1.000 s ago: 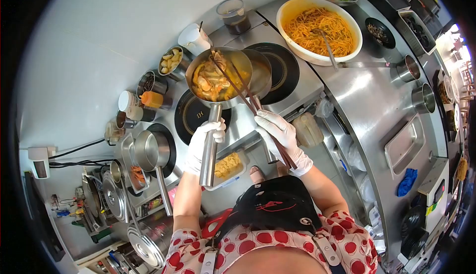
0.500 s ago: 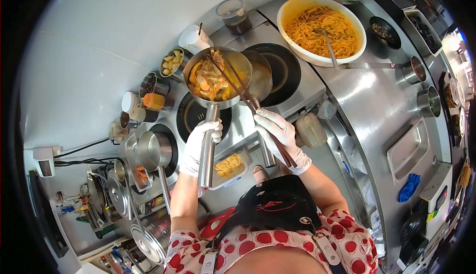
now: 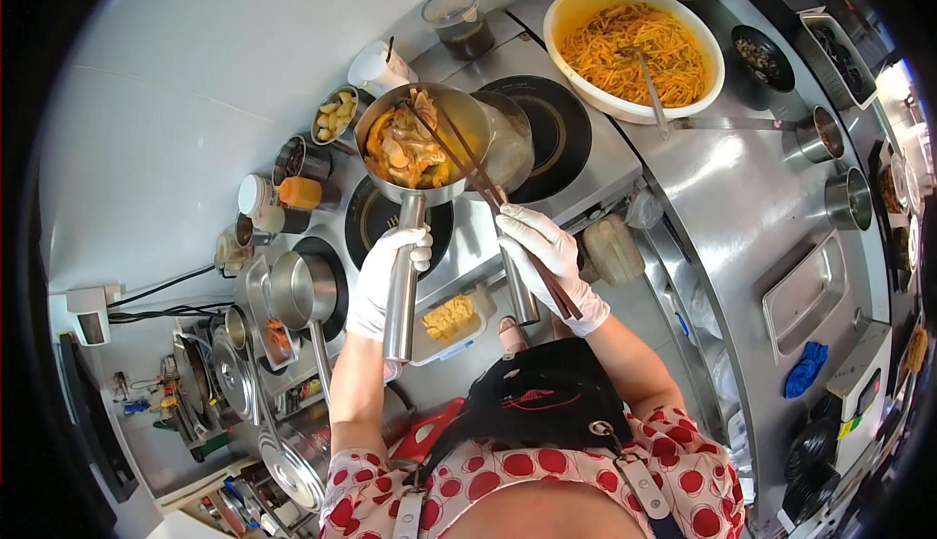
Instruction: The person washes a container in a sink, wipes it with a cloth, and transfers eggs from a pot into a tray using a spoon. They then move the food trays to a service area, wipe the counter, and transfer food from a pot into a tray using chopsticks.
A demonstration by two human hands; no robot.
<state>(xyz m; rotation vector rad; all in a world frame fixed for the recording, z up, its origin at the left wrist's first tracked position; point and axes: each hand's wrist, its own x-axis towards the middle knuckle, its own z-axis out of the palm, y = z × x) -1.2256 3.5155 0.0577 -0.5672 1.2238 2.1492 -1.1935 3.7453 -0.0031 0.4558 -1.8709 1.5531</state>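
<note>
My gloved left hand [image 3: 387, 271] is wrapped round the long metal handle of a saucepan [image 3: 451, 166], which overlaps a black hob plate [image 3: 427, 246] in this view. Orange-brown chunks of food [image 3: 402, 149] lie heaped in the pan's left half. In my right hand [image 3: 543, 249], also gloved, is a pair of long brown chopsticks [image 3: 485, 183], their tips among the food. A second pan [image 3: 515, 144] stands just right of the saucepan on another hob plate [image 3: 561, 139], its handle passing below my right hand.
A large white bowl of orange shredded food [image 3: 632, 56] stands at the upper right with a utensil in it. Jars and small pots [image 3: 305, 160] line the wall at left. A third saucepan [image 3: 298, 285] sits lower left. At right, a steel counter [image 3: 717, 188] holds a metal tray [image 3: 802, 297].
The saucepan and my left hand have shifted slightly left and up in the view. The chopsticks stay in my right hand, their tips still in the food.
</note>
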